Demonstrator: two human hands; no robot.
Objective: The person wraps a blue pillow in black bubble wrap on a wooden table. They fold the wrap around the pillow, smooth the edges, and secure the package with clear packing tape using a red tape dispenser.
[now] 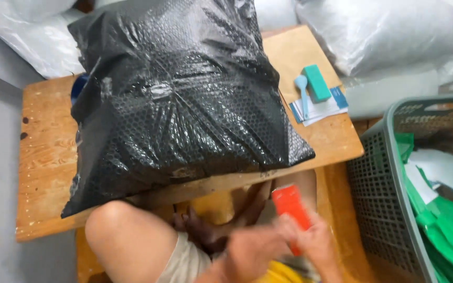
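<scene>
A big black bubble-wrap parcel (182,97) lies on a low wooden table (45,157) and covers most of its top. Below the table's front edge, over my lap, my right hand (315,241) grips an orange-red oblong tool (291,207) that points up and left. My left hand (250,251) is right next to it, blurred, touching the right hand or the tool's lower end; its grip cannot be made out. My bare knee (127,236) shows at the lower left.
On the table's far right lie a teal block (316,82), a light-blue spoon-shaped tool (303,94) and paper slips (323,109). A grey plastic basket (378,183) with green and white items stands at the right. White filled sacks (389,31) lie behind the table.
</scene>
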